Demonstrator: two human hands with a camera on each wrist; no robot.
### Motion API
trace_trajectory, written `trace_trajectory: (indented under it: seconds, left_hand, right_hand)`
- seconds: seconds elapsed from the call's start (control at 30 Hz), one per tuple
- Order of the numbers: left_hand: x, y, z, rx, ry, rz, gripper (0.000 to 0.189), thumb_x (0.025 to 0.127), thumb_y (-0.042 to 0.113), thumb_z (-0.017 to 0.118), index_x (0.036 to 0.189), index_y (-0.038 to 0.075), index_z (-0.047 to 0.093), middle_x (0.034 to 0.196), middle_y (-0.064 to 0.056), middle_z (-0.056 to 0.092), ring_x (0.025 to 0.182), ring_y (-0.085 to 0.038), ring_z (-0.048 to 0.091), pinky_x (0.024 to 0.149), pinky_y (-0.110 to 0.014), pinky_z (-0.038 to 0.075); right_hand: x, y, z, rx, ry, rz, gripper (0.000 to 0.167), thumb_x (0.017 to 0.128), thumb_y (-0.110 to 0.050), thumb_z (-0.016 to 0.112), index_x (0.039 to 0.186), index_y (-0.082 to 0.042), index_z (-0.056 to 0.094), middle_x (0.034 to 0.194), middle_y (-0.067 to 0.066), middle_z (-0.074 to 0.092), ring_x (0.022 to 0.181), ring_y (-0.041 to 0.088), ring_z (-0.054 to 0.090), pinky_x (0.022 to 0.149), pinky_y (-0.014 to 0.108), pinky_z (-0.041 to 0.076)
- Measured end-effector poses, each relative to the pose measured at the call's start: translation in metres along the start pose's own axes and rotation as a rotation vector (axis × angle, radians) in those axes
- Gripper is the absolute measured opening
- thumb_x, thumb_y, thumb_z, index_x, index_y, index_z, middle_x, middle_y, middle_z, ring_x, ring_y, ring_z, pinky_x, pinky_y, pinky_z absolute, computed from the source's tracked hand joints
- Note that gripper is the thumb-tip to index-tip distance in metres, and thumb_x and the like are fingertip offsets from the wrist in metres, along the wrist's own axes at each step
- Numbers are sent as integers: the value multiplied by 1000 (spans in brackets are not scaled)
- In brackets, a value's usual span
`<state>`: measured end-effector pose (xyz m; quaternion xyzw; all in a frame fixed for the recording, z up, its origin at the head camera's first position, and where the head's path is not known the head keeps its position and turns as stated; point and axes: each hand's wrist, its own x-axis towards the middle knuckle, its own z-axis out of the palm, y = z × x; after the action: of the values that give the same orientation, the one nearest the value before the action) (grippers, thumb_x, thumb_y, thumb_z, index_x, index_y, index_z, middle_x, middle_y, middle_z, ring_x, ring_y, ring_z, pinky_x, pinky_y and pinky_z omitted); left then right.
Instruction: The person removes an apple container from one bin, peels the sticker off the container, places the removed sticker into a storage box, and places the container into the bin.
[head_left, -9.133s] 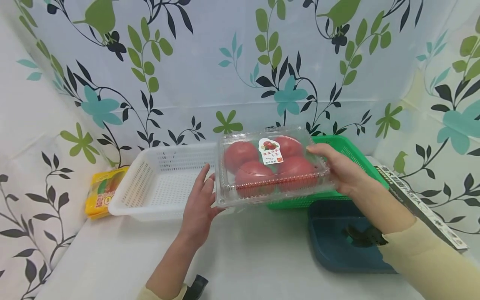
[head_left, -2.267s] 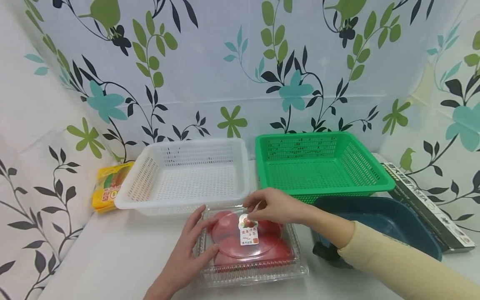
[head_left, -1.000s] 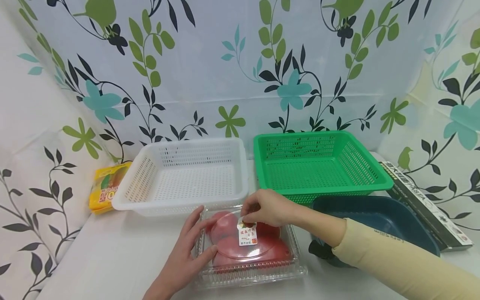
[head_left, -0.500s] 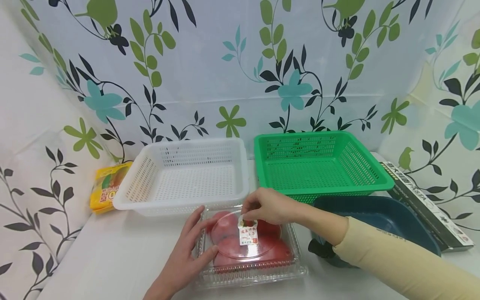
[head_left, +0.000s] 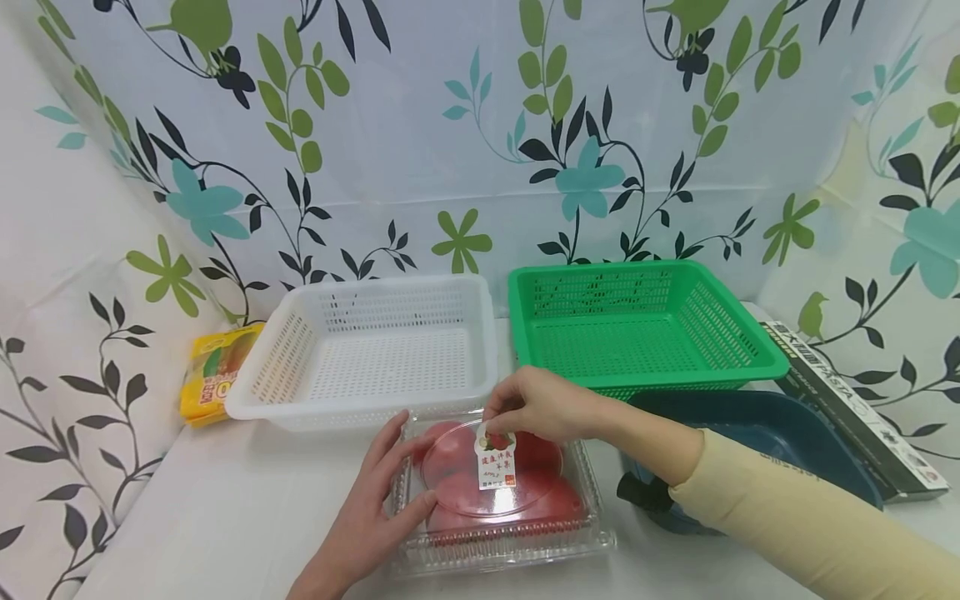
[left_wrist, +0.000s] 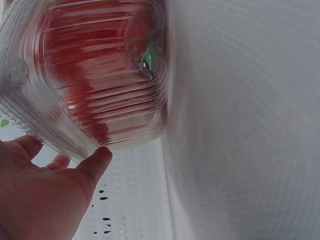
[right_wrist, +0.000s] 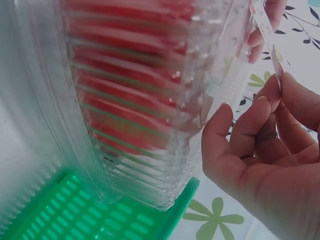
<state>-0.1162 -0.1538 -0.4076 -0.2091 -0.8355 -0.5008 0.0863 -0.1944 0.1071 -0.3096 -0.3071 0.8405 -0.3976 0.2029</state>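
A clear plastic box [head_left: 510,546] of red fruit, likely apples by its picture label, sits on the white table in the head view. My left hand [head_left: 372,500] rests on its left side, fingers spread over the lid and thumb along the top. In the left wrist view its fingertips touch the box [left_wrist: 112,90] edge. Thumb and forefinger of my right hand [head_left: 551,407] pinch the top of a white sticker [head_left: 495,467]. The right wrist view shows that sticker [right_wrist: 265,25] standing away from the lid at the pinched end; its lower part appears still against the plastic.
Behind the box stand a white basket [head_left: 360,408] and a green basket [head_left: 652,387]. A dark blue basin [head_left: 757,404] is to the right, beside a long black-and-white box [head_left: 855,417]. At left lies a yellow packet [head_left: 213,375].
Earlier both hands held the box in the air; now it is on the table. My right hand has risen slightly, lifting the sticker's top. My left hand has stayed put lately.
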Motion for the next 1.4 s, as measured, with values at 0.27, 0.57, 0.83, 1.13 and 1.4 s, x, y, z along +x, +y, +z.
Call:
trace_trajectory:
  seconds: [0.27,0.57,0.83,1.13,1.4]
  left_hand:
    - [0,-1,0,10,3,-2,52,91,22,75,140,21,59,163,-8,23,147,-47,17,94,-79,35]
    - [-1,-3,-1,17,9,36,52,90,19,76,139,18,59,162,-10,24,146,-49,20,94,-78,36]
    - [-2,-4,0,20,13,59,52,90,18,76,139,17,59,162,-10,25,145,-49,21,93,-78,37]
    - [-1,-2,-1,10,7,35,51,91,20,75,139,20,59,162,-12,24,146,-48,20,92,-79,36]
    - [-1,-1,-2,-3,2,28,50,91,21,75,139,20,59,163,-10,23,147,-46,20,93,-79,36]
  right_hand:
    - [-1,-1,-2,28,-7,7,11,96,-10,69,86,-11,72,76,0,68,73,23,61,67,32,50]
    - [-3,1,-10,70,1,-6,6,94,-8,70,91,-9,74,78,0,69,74,26,60,62,28,47]
    - [-14,7,-17,84,28,0,5,95,-9,69,92,-9,74,79,2,70,74,28,61,62,30,48]
    - [-32,17,-36,52,92,19,9,97,-16,69,99,-10,76,90,0,72,88,23,65,84,45,55]
    - [-49,29,-54,72,136,43,13,97,-18,69,102,-8,75,91,2,73,92,23,65,87,44,53]
